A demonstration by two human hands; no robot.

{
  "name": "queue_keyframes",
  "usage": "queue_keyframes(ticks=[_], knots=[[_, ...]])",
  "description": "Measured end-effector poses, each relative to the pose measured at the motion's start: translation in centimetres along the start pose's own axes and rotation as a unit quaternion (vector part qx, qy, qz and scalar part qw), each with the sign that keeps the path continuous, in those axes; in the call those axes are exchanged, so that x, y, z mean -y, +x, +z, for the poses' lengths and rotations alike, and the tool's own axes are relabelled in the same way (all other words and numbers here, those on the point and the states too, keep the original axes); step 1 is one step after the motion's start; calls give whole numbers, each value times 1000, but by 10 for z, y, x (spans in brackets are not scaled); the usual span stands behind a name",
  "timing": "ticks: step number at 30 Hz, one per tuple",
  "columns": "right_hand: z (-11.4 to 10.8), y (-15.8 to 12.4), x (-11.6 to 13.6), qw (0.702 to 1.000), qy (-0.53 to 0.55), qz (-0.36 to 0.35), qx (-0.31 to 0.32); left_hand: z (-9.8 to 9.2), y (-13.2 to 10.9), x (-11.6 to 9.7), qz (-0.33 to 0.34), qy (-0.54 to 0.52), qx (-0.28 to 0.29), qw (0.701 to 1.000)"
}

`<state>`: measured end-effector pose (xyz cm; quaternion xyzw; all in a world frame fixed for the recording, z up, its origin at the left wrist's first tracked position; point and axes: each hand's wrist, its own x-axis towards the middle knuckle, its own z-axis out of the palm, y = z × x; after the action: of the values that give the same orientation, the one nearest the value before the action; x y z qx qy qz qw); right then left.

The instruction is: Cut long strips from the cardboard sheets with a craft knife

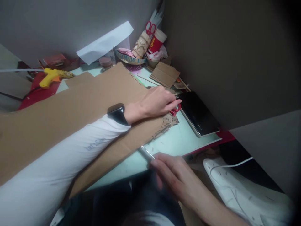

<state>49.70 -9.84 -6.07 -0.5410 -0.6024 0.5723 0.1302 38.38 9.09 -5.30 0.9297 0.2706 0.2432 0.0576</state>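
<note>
A large brown cardboard sheet [103,91] lies slanted across the table, its right edge ragged with torn layers. Pressed on its far right part is my left hand [157,102], fingers curled at the edge and thumb stretched out; the fingertips are partly hidden. Red scissor handles [176,109] show just beyond the thumb. In my right hand [171,174] is a slim silver utility knife [147,153], held low in front of the sheet. The knife's tip is at the cardboard's near edge; I cannot tell if it touches.
Right of the sheet lies a black tablet [198,113]. Cardboard scraps [164,74], a scissors holder [141,44] and a red-and-white cup [157,40] crowd the back corner by the wall. A yellow glue gun [50,77] rests at the left. A white chair [244,191] stands lower right.
</note>
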Motion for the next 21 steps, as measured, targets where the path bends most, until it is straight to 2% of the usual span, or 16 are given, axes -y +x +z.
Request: queue_keyframes(ticks=[4, 9, 12, 15, 21], knots=[[4, -7, -6, 994, -93, -18, -52, 5, 9, 5, 7, -46, 13, 999], [8, -14, -11, 997, -73, 8, -15, 18, 5, 10, 26, -111, 50, 992], [9, -6, -7, 999, -53, 8, -1, 20, 4, 14, 22, -102, 31, 994], [14, -1, -6, 996, -84, 19, -29, 22, 5, 20, 15, -72, 5, 997], [24, -11, -12, 995, -96, 10, -20, 27, 6, 23, 19, -107, 12, 994]])
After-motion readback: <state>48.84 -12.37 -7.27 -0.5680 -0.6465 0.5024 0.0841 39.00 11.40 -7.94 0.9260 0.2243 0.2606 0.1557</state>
